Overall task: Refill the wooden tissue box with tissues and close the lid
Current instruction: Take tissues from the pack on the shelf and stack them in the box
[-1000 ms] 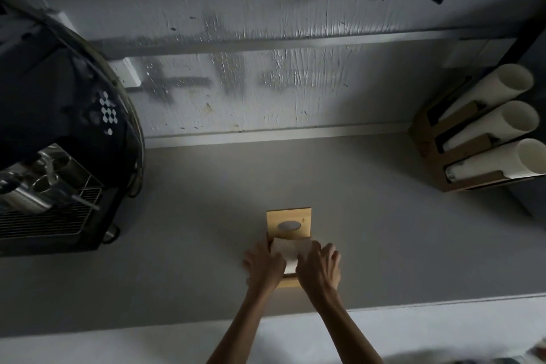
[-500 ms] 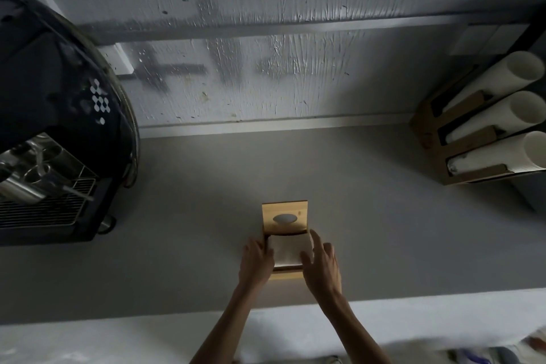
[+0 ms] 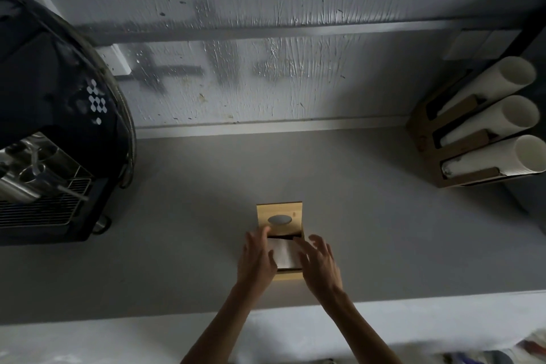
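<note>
The wooden tissue box (image 3: 288,275) sits on the grey counter near its front edge. Its lid (image 3: 279,217), with an oval slot, stands open at the far side. White tissues (image 3: 285,254) lie inside the box. My left hand (image 3: 256,260) rests along the box's left side, its fingertips reaching the lid's lower edge. Just right of the box, my right hand (image 3: 319,264) hovers with fingers spread, its fingertips over the tissues. Neither hand holds anything.
A black coffee machine (image 3: 56,139) with a metal grille fills the left. A wooden rack with three white rolls (image 3: 484,133) stands at the back right. A rough grey wall (image 3: 266,68) rises behind the counter (image 3: 384,230).
Both hands were pressing on the tissues in the box. They have since lifted and spread apart; the left fingertips have moved up to the lid. The camera moved closer.
</note>
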### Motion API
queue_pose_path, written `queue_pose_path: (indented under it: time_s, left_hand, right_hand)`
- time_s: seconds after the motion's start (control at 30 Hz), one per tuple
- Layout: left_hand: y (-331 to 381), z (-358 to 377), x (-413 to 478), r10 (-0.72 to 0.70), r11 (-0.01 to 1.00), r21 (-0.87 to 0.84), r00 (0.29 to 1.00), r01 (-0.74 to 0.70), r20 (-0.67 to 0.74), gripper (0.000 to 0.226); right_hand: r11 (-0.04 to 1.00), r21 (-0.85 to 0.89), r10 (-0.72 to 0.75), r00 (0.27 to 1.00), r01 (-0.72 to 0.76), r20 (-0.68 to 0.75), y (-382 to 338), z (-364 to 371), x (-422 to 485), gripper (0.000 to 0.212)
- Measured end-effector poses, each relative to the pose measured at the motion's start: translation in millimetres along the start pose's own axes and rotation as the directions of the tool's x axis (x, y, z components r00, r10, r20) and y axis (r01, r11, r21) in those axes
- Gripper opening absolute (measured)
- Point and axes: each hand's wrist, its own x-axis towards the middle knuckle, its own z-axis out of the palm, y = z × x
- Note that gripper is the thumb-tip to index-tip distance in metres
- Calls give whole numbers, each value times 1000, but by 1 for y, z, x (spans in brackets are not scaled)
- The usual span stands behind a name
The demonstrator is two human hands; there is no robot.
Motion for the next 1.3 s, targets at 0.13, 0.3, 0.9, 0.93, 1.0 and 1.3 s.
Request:
queue_pose_path:
  time_s: [0.13,0.3,0.9,0.93,1.0,1.3]
  left_hand:
    - [-5,0,6,82,982,165,994,-93,68,48]
    - [-18,0,-1,23,984,176,998,-33,61,40]
    - [-12,12,-10,45,948,314,998,-56,41,49]
    - [-15,15,-12,42,957,284,996,-64,81,55]
    - [-20,18,-15,13,984,177,997,-26,73,59]
    - [-27,17,-11,-110,964,-242,994,110,15,57]
  right_hand:
    - [995,-98,-23,991,36,129,-4,-6,13,39]
    - [984,-142,-76,978,104,193,-6,-5,20,47]
    - [950,-311,18,999,-8,27,-25,-4,7,42]
    - [960,-275,-56,998,51,-10,-30,-4,5,41]
    - [974,-157,-167,986,163,-9,-39,-1,2,33]
    - [964,-201,-138,974,173,178,-66,13,31,25]
